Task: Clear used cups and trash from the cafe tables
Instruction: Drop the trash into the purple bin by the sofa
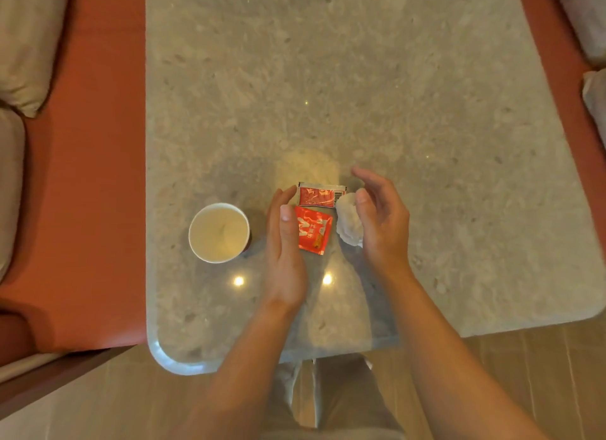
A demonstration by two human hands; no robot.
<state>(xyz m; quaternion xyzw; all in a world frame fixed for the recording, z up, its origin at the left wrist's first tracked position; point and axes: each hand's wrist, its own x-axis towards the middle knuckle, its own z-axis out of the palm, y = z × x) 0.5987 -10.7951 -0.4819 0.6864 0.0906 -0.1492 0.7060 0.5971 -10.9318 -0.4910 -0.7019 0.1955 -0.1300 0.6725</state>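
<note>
Two bare hands hovering palm to palm, apart.
Left hand is holding flat and edge-on, fingers straight, thumb on top; right hand is cupping loosely, fingers curved; both forearms are reaching in over the table's near edge.

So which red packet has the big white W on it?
The squarish red packet nearer the person, right beside the left hand. The long thin packet behind it has a barcode at one end instead.
</note>
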